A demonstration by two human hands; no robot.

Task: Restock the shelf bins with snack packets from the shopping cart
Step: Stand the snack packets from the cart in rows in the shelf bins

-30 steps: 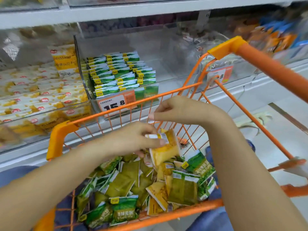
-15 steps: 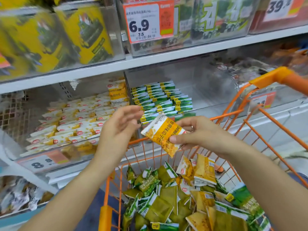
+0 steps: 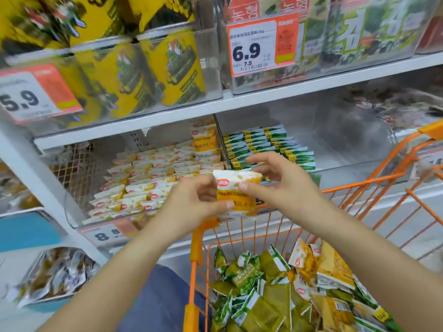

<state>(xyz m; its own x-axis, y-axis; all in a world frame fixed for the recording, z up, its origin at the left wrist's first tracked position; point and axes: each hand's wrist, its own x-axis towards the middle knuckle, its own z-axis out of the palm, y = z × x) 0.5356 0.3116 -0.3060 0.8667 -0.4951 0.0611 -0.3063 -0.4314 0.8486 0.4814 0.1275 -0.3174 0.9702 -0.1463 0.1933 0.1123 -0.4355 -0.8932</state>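
A white metal shelf [image 3: 263, 92] runs across the view, carrying clear plastic bins. On the upper level, at 10 o'clock, bins hold yellow seaweed-snack packs [image 3: 134, 68] behind a blurred price tag reading 5.9 [image 3: 36, 94]; at 1 o'clock green packs [image 3: 374, 32] stand behind a tag reading 6.9 [image 3: 261, 44]. On the lower level, the left bin [image 3: 79, 212] at 9 o'clock is filled with rows of white-and-yellow packets [image 3: 148, 180], and the neighbouring bin [image 3: 347, 149], toward 12 o'clock, holds rows of green packets [image 3: 261, 144] in its left part only. A tag starting with 8 [image 3: 107, 234] hangs on the left bin's front.

An orange wire shopping cart [image 3: 242, 233] fills the 4 to 6 o'clock area, with a loose heap of green and yellow snack packets [image 3: 282, 293] inside.

At the centre, both hands hold one snack packet [image 3: 236, 192] upright, above the cart's front edge and in front of the divide between the two lower bins. The packet is white at the top with a red round logo, orange-yellow below with small printed text. The left hand [image 3: 191, 204] grips its left edge, thumb across the lower front. The right hand [image 3: 280, 185] pinches its right side with the thumb on the front, the other fingers loosely spread above and behind.
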